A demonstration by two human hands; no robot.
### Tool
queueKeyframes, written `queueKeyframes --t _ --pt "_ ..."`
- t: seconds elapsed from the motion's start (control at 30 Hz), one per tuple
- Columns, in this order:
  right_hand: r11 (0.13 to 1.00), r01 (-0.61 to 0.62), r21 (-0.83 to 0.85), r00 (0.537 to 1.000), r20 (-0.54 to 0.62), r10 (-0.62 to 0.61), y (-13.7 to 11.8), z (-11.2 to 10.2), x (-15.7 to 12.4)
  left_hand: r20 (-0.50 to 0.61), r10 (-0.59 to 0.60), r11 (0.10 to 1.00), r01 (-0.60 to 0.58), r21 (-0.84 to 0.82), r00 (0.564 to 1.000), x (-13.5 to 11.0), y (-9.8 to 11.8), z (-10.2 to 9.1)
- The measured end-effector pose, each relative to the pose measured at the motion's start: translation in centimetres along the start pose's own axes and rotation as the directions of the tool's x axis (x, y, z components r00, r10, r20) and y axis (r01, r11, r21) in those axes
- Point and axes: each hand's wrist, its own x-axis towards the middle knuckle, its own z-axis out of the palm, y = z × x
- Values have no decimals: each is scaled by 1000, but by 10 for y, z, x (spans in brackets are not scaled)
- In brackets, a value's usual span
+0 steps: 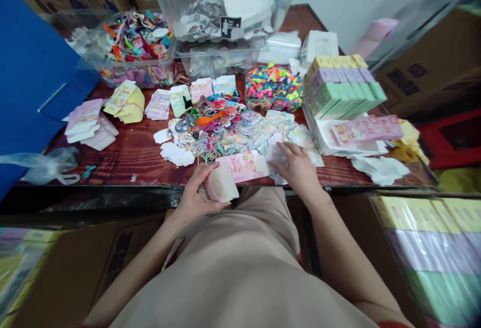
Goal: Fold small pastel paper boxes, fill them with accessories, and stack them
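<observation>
My left hand (195, 195) is closed around the open end of a small pink paper box (235, 172) that lies at the table's front edge. My right hand (296, 165) rests just right of the box, fingers curled on a clear plastic packet (276, 155). Beyond both hands spreads a heap of colourful hair ties and sticker sheets (218, 127) on the dark wooden table (128, 152).
Stacks of flat pastel cards (90, 123) lie at left. Clear tubs (135, 47) of bright accessories stand at the back. A tray of neon pieces (273, 87) and rows of pastel boxes (341, 87) sit at right. A blue board (26, 82) leans at far left.
</observation>
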Motion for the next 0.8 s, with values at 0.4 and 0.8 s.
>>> queueKeyframes --t 0.4,0.8 --pt "982 -40 184 979 -190 76 4 -2 14 11 -11 999 12 -48 1000 6 -10 4" --pt "663 71 745 992 -123 32 -78 -34 -13 -46 17 928 2 374 999 26 15 30"
